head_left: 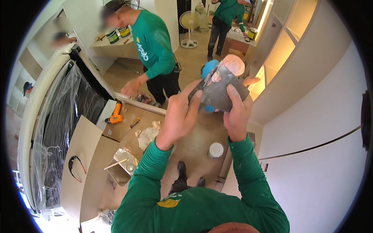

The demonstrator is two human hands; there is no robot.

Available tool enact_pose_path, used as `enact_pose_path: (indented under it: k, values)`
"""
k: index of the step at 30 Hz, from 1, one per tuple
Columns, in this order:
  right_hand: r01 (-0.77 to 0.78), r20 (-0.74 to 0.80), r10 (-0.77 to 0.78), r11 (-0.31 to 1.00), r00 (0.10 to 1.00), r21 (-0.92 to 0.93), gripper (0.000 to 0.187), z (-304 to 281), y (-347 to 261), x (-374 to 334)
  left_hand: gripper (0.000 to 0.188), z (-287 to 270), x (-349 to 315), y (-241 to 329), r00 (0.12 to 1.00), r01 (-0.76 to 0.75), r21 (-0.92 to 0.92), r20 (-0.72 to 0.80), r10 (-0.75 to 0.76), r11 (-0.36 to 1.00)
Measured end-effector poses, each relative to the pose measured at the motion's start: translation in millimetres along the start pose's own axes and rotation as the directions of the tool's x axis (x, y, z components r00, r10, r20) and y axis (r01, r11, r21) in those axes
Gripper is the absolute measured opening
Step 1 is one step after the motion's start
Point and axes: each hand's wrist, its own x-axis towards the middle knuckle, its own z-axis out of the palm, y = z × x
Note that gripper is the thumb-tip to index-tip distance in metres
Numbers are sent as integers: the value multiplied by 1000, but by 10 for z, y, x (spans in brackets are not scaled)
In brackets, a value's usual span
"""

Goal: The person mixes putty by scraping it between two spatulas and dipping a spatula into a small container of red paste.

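Raised in front of me, a dark grey flat plate (219,92) with pale smears is gripped from both sides. My left hand (182,110) holds its left edge, thumb lying along the surface. On the right side my right hand (237,112) pinches it, thumb on top and fingers hidden underneath. A small pinkish lump (216,76) of putty-like paste sticks to the upper part. Just past the far edge shows a larger pale pink rounded mass (233,64); whether it rests on the plate I cannot tell. Blue material (210,68) shows behind the plate.
A co-worker in green (153,42) stands ahead left; another person (229,17) is farther back. An orange drill (115,114), a screwdriver (135,123) and a crumpled cloth (147,138) lie left. A white round container (216,150) stands on the floor. White panels (311,128) rise at right.
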Motion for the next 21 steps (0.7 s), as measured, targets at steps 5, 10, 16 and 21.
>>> enact_pose_path:
  k: [5, 10, 16, 21]
  values:
    - [-7, -1, 7, 998, 1000, 63, 25, -244, -90, -83, 29, 145, -96, 42, 988, 157, -178, 43, -151, 972]
    - [215, 166, -175, 940, 971, -266, 24, -615, -453, -181, 29, 277, -232, 4, 884, 364, -573, -35, -465, 734]
    - [731, 624, -381, 370, 683, -574, 53, -831, -563, -303, 25, 703, -320, 128, 847, 343, -917, 209, -489, 203]
    - [744, 718, -197, 139, 668, -654, 63, -1267, -789, -228, 27, 957, -372, 246, 874, 274, -918, 113, -473, 286]
